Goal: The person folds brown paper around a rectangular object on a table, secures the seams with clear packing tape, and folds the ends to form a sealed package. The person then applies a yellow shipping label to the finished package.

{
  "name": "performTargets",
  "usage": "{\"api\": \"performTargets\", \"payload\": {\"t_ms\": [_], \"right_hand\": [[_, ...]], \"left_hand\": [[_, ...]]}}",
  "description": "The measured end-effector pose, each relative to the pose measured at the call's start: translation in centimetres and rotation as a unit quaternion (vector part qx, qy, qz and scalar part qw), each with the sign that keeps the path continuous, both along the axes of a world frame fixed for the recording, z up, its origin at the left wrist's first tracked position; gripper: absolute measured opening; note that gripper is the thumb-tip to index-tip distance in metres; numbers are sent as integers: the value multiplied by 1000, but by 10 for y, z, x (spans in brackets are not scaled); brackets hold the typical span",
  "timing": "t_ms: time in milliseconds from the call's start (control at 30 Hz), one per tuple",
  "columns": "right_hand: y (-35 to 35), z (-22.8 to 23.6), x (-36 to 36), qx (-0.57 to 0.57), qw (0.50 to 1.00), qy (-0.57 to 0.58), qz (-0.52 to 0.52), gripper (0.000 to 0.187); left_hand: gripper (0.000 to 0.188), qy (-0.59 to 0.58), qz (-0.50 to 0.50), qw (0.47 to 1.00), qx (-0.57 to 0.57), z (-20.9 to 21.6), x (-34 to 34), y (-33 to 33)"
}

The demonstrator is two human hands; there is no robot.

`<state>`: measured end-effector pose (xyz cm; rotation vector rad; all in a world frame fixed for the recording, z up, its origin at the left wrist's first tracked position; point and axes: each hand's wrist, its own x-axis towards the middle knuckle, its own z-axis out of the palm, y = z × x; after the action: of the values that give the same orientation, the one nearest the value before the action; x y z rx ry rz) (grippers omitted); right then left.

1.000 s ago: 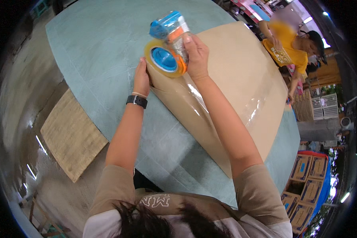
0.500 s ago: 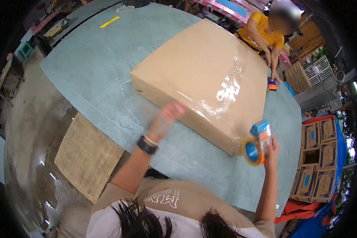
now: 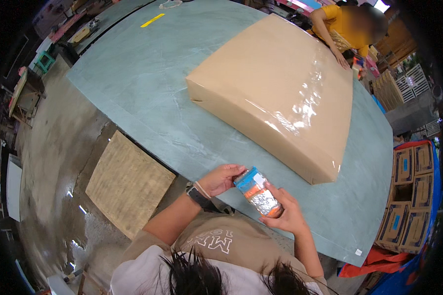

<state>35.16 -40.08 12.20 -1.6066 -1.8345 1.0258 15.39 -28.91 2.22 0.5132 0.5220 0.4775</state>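
Note:
In front of my body, my right hand (image 3: 286, 211) grips a tape dispenser (image 3: 259, 192) with a blue end, an orange middle and a shiny silvery part. My left hand (image 3: 223, 180), with a dark watch on the wrist, pinches at the dispenser's blue end; whether a loose end of tape lies between the fingertips is too small to tell. Just beyond my hands lies a large flat box-shaped package (image 3: 261, 73) wrapped in brown paper. Glossy strips of clear tape (image 3: 307, 101) run over its top and near edge. Neither hand touches the package.
The package rests on a big grey-green table (image 3: 147, 103). At its far right, a person in a yellow shirt (image 3: 330, 22) leans over the package's edge, a hand on it. Stacked cartons (image 3: 401, 196) stand right of the table; a wooden board (image 3: 128, 184) is at the left. A yellow strip (image 3: 152, 20) lies at the back.
My right hand has brought the tape dispenser left and nearer my body. My left hand has come from the package's near side to its blue end. The other person has leaned closer to the package.

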Motion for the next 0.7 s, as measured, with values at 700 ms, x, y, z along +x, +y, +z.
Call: {"api": "performTargets", "payload": {"t_ms": [700], "right_hand": [[83, -1, -147, 47, 953, -279, -109, 82]], "left_hand": [[20, 106, 383, 840, 369, -65, -107, 297]]}}
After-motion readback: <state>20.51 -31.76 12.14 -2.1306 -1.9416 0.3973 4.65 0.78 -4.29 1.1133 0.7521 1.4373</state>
